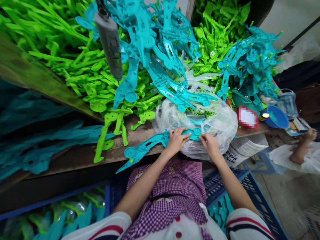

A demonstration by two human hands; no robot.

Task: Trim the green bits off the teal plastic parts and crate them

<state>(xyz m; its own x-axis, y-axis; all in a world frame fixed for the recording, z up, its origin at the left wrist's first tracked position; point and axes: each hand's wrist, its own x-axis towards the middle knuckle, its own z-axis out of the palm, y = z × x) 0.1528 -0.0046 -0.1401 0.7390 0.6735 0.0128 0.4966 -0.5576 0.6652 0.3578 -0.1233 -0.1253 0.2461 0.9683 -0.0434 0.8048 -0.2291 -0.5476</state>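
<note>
Bench (132, 140) front edge runs just ahead of checked apron (172, 180); narrow strip of bare wood between edge and green pile (85, 63), left of clear plastic bag (226, 125). Turquoise piece (160, 138) tilted, left end jutting over edge, right end against bag. Left hand (178, 140) palm-down, grasping piece past its middle. Right hand (209, 144) fingertips at right end, touching; whether gripping, cannot tell. Bag mouth shows green bits. Lower-right crate (260, 196) holds turquoise parts; lower-left crate (107, 200), green and turquoise.
</note>
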